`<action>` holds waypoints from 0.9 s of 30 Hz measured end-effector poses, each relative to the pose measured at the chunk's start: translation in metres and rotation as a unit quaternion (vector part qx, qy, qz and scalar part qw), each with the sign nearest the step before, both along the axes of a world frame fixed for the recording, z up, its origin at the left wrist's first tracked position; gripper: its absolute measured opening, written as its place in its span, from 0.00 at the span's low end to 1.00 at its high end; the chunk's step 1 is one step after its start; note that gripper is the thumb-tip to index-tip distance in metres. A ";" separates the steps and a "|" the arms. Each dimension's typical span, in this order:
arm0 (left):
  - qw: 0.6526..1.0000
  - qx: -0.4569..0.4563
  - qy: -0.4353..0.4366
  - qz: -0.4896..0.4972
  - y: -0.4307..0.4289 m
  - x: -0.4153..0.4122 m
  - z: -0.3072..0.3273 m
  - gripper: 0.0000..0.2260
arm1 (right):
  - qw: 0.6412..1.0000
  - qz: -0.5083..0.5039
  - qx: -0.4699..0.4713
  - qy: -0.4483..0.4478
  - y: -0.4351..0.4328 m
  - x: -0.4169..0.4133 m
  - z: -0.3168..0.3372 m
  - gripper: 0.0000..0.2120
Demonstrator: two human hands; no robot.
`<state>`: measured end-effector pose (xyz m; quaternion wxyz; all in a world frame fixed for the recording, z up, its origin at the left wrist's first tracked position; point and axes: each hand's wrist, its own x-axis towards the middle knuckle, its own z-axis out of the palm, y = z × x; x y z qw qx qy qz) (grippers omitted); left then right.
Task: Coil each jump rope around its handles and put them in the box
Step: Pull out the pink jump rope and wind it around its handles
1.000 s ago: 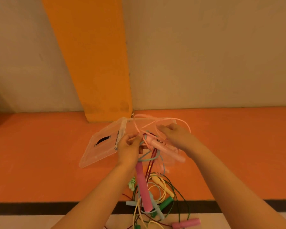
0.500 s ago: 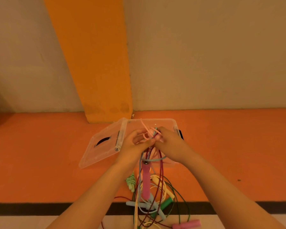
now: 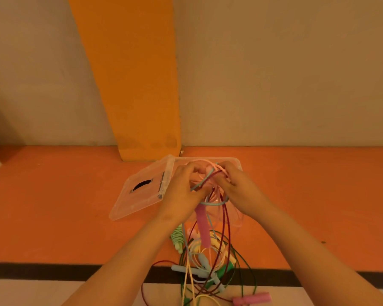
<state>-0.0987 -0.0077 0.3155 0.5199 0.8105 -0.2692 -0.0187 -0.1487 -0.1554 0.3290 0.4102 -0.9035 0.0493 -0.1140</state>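
Head view, looking down at the floor by a wall.

- Far left: orange floor (image 3: 53,217), beige wall (image 3: 31,85) behind it. Black stripe (image 3: 53,270) crosses the floor near the bottom edge, with paler floor below it.
- Orange pillar (image 3: 131,74) runs up the wall; its foot is just behind the box.
- Lid (image 3: 139,195): clear, with a dark slot in the middle. It lies tilted on the floor, right edge against the box's left rim.
- Left hand (image 3: 181,193): raised over the box, fingers curled tight round a bunch of pink rope (image 3: 211,167) loops.
- Pink handle (image 3: 202,226): hangs straight down below the left hand, free end toward the pile.
- Teal cord (image 3: 205,181) and red cord (image 3: 227,224): caught across the pink loops, both trailing down into the pile.
- Right hand (image 3: 237,191): close against the left, fingers curled in, pinching the same pink loops. The rope's other handle is hidden by the hands, so I cannot tell where it is.
- Box (image 3: 236,161): clear, open, on the orange floor, mostly hidden behind both hands. Contents cannot be made out.
- Pile (image 3: 208,272): tangled ropes on the floor, nearer the camera than the box and lying across the stripe.
  - Pale green rope (image 3: 177,237), coiled, at the pile's left edge.
  - Teal handles (image 3: 186,268).
  - Green handle (image 3: 227,267).
  - Yellow and dark green cords run through it.
- Low handle (image 3: 251,301): pink, at the pile's bottom right.
- Far right: small dark speck (image 3: 323,242) on the floor.
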 end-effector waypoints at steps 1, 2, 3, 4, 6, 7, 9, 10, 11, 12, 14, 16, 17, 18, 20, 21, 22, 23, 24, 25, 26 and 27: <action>1.000 -0.001 -0.009 0.006 0.001 0.002 -0.001 0.11 | 1.000 0.004 0.007 -0.003 0.000 0.000 0.000 0.08; 1.000 0.005 -0.020 0.005 0.002 0.003 -0.001 0.08 | 1.000 0.007 0.013 -0.006 0.000 0.000 0.000 0.08; 0.999 0.021 -0.039 0.000 0.003 0.004 -0.001 0.06 | 1.000 0.008 0.016 -0.008 -0.001 0.000 0.000 0.08; 0.998 0.034 -0.054 -0.011 0.003 0.005 0.001 0.05 | 1.000 0.009 0.018 -0.005 -0.003 0.000 0.002 0.08; 0.999 0.015 -0.029 -0.039 0.004 0.007 0.002 0.06 | 0.999 0.012 0.035 0.010 -0.006 -0.002 0.005 0.09; 0.999 -0.017 0.010 -0.046 0.005 0.007 0.004 0.06 | 0.999 0.014 0.042 0.020 -0.009 -0.003 0.005 0.09; 0.993 -0.078 0.083 -0.042 0.006 0.007 0.008 0.05 | 0.999 0.020 0.030 0.029 -0.011 -0.005 0.006 0.07; 0.990 -0.091 0.100 -0.031 0.006 0.007 0.008 0.05 | 0.999 0.023 0.016 0.032 -0.012 -0.005 0.006 0.06; 0.989 -0.100 0.110 -0.015 0.005 0.007 0.008 0.06 | 0.999 0.028 0.002 0.036 -0.012 -0.005 0.006 0.04; 0.987 -0.108 0.116 0.005 0.004 0.008 0.006 0.06 | 0.998 0.035 -0.010 0.041 -0.012 -0.005 0.006 0.04; 0.983 -0.120 0.125 0.065 0.004 0.014 -0.001 0.07 | 0.997 0.043 -0.027 0.059 -0.012 -0.005 0.006 0.04; 0.962 -0.169 0.154 0.147 0.009 0.027 -0.005 0.08 | 0.996 0.038 -0.032 0.071 -0.012 -0.008 0.006 0.08; 0.946 -0.206 0.168 0.188 0.015 0.034 -0.004 0.09 | 0.997 0.028 -0.017 0.073 -0.014 -0.009 0.007 0.09; 0.934 -0.226 0.172 0.217 0.023 0.041 -0.002 0.09 | 0.997 0.016 0.009 0.073 -0.017 -0.011 0.008 0.10; 0.939 -0.205 0.160 0.226 0.036 0.048 0.002 0.10 | 0.995 0.000 0.065 0.071 -0.026 -0.014 0.010 0.10; 0.948 -0.188 0.153 0.208 0.039 0.049 0.002 0.10 | 0.994 0.001 0.082 0.070 -0.030 -0.016 0.011 0.09; 0.957 -0.167 0.148 0.184 0.040 0.048 0.002 0.10 | 0.993 0.004 0.094 0.068 -0.032 -0.018 0.013 0.08; 0.966 -0.144 0.141 0.161 0.038 0.046 0.002 0.10 | 0.993 0.005 0.101 0.064 -0.034 -0.018 0.013 0.07; 0.973 -0.125 0.133 0.139 0.036 0.042 0.001 0.10 | 0.993 0.004 0.103 0.060 -0.034 -0.019 0.013 0.07; 0.978 -0.109 0.130 0.123 0.033 0.040 -0.001 0.09 | 0.993 -0.001 0.099 0.058 -0.033 -0.019 0.013 0.07; 0.979 -0.102 0.136 0.109 0.030 0.037 -0.002 0.08 | 0.994 -0.008 0.094 0.056 -0.033 -0.019 0.012 0.07; 0.979 -0.099 0.149 0.098 0.028 0.034 -0.001 0.07 | 0.994 -0.015 0.094 0.051 -0.033 -0.018 0.011 0.07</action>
